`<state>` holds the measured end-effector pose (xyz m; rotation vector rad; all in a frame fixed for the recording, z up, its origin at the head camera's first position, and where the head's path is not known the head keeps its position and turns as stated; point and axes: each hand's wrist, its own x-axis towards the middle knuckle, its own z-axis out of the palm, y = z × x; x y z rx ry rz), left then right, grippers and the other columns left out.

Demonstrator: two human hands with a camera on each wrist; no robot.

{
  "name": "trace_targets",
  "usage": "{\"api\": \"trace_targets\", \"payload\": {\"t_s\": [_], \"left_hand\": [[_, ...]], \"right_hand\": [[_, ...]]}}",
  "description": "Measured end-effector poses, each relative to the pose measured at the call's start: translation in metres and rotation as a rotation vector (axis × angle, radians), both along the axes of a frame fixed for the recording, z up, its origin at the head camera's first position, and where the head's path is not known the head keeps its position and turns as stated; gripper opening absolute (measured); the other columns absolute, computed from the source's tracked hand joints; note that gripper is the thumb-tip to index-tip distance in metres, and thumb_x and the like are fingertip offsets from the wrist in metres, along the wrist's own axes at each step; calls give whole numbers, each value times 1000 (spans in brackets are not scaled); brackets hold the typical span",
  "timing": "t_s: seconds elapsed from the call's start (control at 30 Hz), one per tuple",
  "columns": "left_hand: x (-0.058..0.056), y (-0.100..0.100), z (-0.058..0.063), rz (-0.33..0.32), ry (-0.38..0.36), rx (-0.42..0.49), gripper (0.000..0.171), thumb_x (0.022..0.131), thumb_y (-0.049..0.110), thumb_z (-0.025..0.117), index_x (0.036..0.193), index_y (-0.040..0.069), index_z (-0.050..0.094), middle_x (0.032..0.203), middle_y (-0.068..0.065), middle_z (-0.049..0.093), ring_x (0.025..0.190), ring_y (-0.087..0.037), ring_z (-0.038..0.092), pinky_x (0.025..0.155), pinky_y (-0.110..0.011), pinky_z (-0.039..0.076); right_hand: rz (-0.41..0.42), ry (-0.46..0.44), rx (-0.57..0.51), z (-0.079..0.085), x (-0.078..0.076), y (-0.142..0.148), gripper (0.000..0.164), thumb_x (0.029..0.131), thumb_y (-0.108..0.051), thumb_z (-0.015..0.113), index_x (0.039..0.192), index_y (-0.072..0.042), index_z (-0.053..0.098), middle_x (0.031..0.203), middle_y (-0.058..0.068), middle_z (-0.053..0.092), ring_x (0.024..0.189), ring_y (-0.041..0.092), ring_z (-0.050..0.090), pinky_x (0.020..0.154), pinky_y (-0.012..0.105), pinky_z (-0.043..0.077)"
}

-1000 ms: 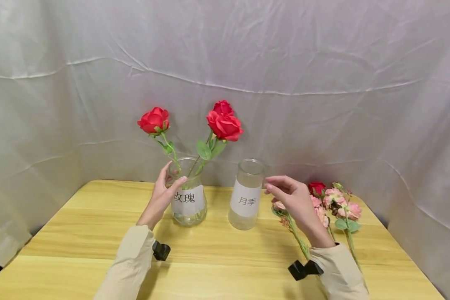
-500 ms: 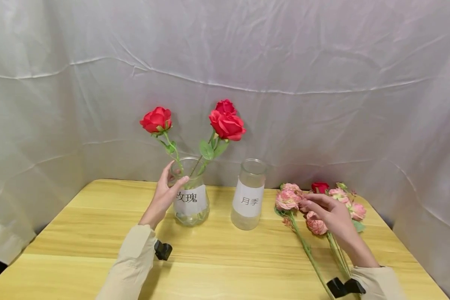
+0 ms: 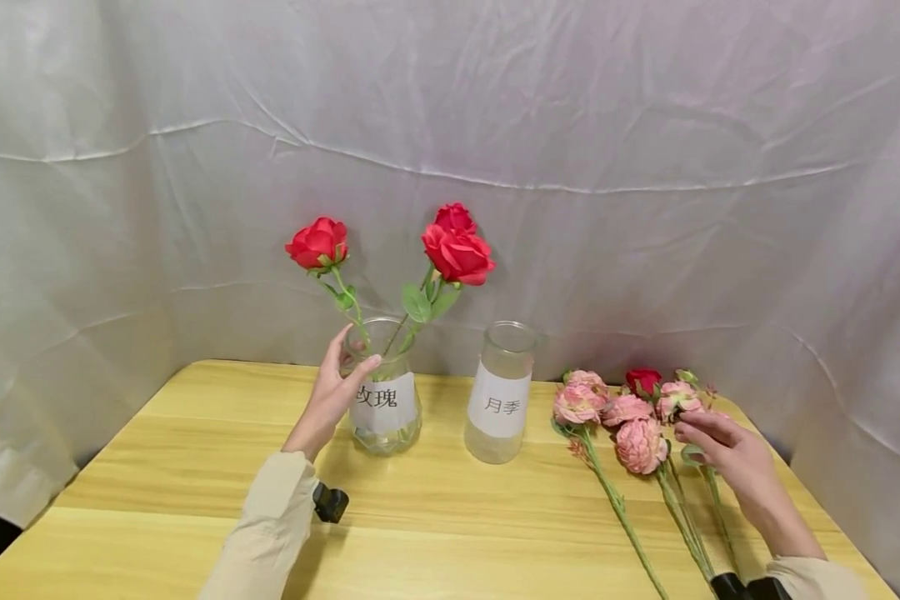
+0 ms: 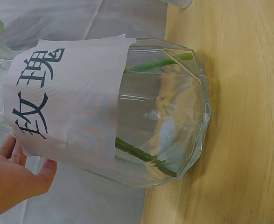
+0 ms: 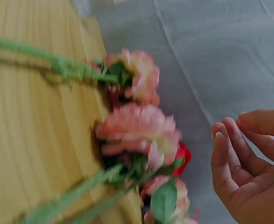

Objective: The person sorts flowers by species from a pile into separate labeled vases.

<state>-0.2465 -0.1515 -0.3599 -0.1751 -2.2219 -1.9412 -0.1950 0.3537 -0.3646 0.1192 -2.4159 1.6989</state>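
My left hand (image 3: 330, 404) grips the neck of a labelled glass vase (image 3: 401, 437) from its left side, thumb in front. Three red roses (image 3: 459, 254) lean out of that vase; in the left wrist view, green stem ends (image 4: 144, 154) show through its faceted base. On the right, my right hand (image 3: 735, 458) hovers over the rightmost pink flowers (image 3: 678, 398), fingers loosely bent and holding nothing. Other pink flowers (image 3: 641, 446) lie to its left on the table, stems toward me. A single red rose (image 3: 643, 381) lies behind them.
Between the roses and the lying flowers stands a second, narrower glass vase (image 3: 512, 337) with a white label (image 3: 498, 404). The wooden table (image 3: 450, 533) backs onto a grey cloth (image 3: 570, 250). Black wrist cameras (image 3: 331, 503) sit at both cuffs.
My right hand has moved away from beside the narrow vase, rightward and down across the pink flowers to the far-right ones. The left hand has stayed on its vase.
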Motion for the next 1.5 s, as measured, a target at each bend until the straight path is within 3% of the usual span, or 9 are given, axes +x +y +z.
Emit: {"api": "trace_targets", "payload": {"t_s": [0.37,0.47,0.57,0.67,0.8,0.9,1.03,1.3,1.5], "left_hand": [[-1,-1,-1,-6,6,0,79,96,29,60,156,16,10,148,-18,32,138,-32,25,111,-48,23],[-1,-1,0,-9,4,1,79,96,29,59,156,16,10,148,-18,32,138,-31,25,111,-47,23],[-1,-1,1,-13,4,0,79,96,30,59,156,17,9,148,-17,32,138,-31,25,111,-47,23],[-1,-1,1,-20,7,2,79,96,29,59,156,16,9,148,-17,32,138,-31,25,111,-47,23],[-2,0,1,-20,8,4,79,96,28,59,156,15,11,147,-18,32,137,-31,26,111,-47,24],[-2,0,0,-14,3,4,78,95,27,60,156,15,11,147,-17,32,137,-31,27,110,-48,25],[-1,-2,0,-7,-4,5,78,96,27,59,156,16,11,148,-17,32,138,-31,26,110,-48,24],[-1,-2,0,-10,-1,12,78,95,27,60,156,16,12,146,-17,33,136,-30,27,110,-47,25],[-1,-1,-1,-12,-1,14,78,95,26,60,156,16,12,147,-17,33,137,-31,27,110,-47,25]], "right_hand": [[34,-123,10,-20,-2,29,22,96,-11,62,103,-32,67,93,-20,68,84,3,65,70,22,53],[35,-172,42,-23,-3,30,19,95,-15,63,113,-21,66,95,-20,67,86,2,64,73,24,54],[19,-198,129,-26,-4,30,37,94,-20,65,126,-2,59,98,-17,68,86,-1,63,74,25,54],[-9,-202,241,-29,-5,29,51,92,-24,67,127,10,55,100,-15,68,84,-5,61,71,23,52],[-22,-207,300,-34,-6,28,52,92,-23,68,125,14,54,106,1,70,83,-4,61,71,22,52],[5,-223,278,-39,-8,27,52,93,-16,66,127,19,48,113,20,66,83,-1,63,73,24,54],[31,-234,268,-42,-10,27,49,94,-8,62,128,21,44,118,30,60,83,-3,61,74,26,54],[30,-289,312,-41,-11,27,44,91,-2,63,123,24,46,107,29,63,81,13,66,70,30,56],[53,-370,257,-40,-12,26,40,90,1,63,117,26,48,96,18,67,82,18,67,73,33,56]]}}
